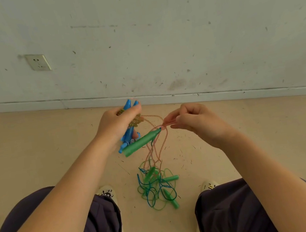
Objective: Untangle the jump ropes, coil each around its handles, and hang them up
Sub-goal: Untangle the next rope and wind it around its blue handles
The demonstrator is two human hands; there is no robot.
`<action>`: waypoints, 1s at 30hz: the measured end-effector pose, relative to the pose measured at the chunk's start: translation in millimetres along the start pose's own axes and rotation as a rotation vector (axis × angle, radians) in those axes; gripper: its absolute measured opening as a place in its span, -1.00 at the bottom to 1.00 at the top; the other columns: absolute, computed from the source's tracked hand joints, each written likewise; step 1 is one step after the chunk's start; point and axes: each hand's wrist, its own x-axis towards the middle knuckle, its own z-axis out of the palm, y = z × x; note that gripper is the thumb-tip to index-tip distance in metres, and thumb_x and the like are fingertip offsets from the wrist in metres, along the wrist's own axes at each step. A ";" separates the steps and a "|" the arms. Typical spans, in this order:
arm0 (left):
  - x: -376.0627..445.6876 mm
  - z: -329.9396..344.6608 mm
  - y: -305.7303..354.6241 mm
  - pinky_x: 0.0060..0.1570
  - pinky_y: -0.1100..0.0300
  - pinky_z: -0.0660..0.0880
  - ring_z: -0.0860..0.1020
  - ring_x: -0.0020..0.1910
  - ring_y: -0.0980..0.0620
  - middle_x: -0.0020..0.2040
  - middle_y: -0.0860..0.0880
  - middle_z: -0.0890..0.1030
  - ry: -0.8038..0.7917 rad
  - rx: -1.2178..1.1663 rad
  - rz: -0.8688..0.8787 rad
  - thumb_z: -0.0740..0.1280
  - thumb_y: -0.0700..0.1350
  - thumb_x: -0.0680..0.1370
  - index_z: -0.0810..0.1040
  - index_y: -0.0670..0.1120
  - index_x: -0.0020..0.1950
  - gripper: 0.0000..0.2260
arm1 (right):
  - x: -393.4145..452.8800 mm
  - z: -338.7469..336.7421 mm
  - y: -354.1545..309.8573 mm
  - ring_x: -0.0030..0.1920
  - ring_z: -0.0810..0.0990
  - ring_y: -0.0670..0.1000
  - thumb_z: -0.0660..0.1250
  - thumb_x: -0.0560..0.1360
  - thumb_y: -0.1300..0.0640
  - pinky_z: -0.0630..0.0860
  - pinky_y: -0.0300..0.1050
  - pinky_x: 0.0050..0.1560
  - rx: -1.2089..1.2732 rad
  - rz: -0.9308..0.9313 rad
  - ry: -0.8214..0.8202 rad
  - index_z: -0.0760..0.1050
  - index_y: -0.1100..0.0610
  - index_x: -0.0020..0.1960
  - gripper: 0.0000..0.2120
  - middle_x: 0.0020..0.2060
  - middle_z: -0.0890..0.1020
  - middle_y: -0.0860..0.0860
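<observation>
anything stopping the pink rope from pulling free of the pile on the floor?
Yes. The pink rope pinched by the right hand runs down into the tangled pile of green and blue ropes on the floor, and a green handle hangs across it below the left hand.

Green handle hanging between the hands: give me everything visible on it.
The green handle is a plain tube that looks like plastic, tapering toward its upper right end. It hangs tilted in the air between the left hand and the right hand, lower end beside the blue handles gripped by the left hand. At its tip, pink rope strands cross; the right hand pinches them just above. Neither hand visibly holds it.
</observation>
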 end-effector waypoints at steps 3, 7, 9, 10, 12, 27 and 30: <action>-2.0 0.0 6.9 -0.44 0.22 0.47 0.52 -0.51 0.00 -0.01 -0.06 0.73 -0.158 -0.237 0.004 0.35 0.08 0.55 0.60 -0.27 0.13 -0.59 | -0.6 3.4 2.0 0.05 0.69 0.13 0.25 0.56 0.33 0.55 0.03 0.17 -0.044 0.036 -0.071 0.43 0.23 -0.17 -0.86 -0.05 0.70 0.16; -10.2 5.8 9.4 -0.31 0.12 0.44 0.49 -0.51 -0.01 -0.13 -0.07 0.73 -0.312 -0.273 0.025 0.32 0.06 0.56 0.60 -0.22 0.02 -0.67 | 1.5 10.9 5.5 -0.09 0.70 0.25 0.29 0.57 0.17 0.58 -0.02 -0.03 0.071 0.146 -0.004 0.41 0.20 -0.01 -0.90 -0.08 0.64 0.14; -12.0 8.4 8.3 -0.28 0.10 0.44 0.49 -0.51 -0.02 -0.30 -0.04 0.70 -0.343 -0.243 0.023 0.30 0.03 0.60 0.58 -0.29 0.05 -0.64 | 3.8 14.7 9.0 -0.09 0.71 0.17 0.35 0.55 0.11 0.62 0.01 -0.02 -0.079 0.172 -0.028 0.44 0.08 0.17 -0.78 -0.03 0.65 0.10; -12.2 9.2 7.4 -0.29 0.11 0.46 0.49 -0.50 -0.03 -0.27 -0.06 0.70 -0.365 -0.237 0.026 0.32 0.04 0.58 0.57 -0.31 0.07 -0.62 | 4.7 16.9 11.3 -0.07 0.71 0.09 0.39 0.53 0.05 0.61 -0.01 -0.01 -0.187 0.160 -0.052 0.46 -0.01 0.23 -0.71 -0.01 0.65 0.06; -12.2 9.6 6.2 -0.33 0.15 0.49 0.51 -0.50 -0.05 -0.12 -0.17 0.71 -0.399 -0.239 0.030 0.37 0.08 0.50 0.58 -0.28 0.05 -0.59 | 6.2 20.9 15.6 -0.02 0.64 -0.03 0.44 0.49 -0.04 0.53 -0.11 -0.03 -0.391 0.103 -0.060 0.57 -0.08 0.16 -0.74 0.03 0.62 0.01; -5.6 2.1 4.4 -0.38 0.13 0.44 0.50 -0.52 -0.05 -0.20 -0.15 0.69 -0.218 -0.150 0.038 0.39 0.02 0.55 0.60 -0.19 -0.08 -0.74 | 4.5 6.2 9.0 -0.13 0.52 0.04 0.51 0.41 0.11 0.34 -0.17 -0.24 -0.138 0.139 -0.232 0.33 0.07 -0.07 -0.66 0.00 0.69 0.16; -6.4 2.8 2.8 -0.37 0.12 0.46 0.50 -0.51 -0.05 -0.21 -0.13 0.70 -0.204 -0.151 0.035 0.39 0.02 0.55 0.60 -0.20 -0.08 -0.74 | 3.0 4.6 8.2 -0.14 0.53 0.01 0.54 0.37 0.08 0.39 -0.13 -0.12 -0.173 0.152 -0.271 0.36 0.09 -0.03 -0.62 -0.12 0.62 0.14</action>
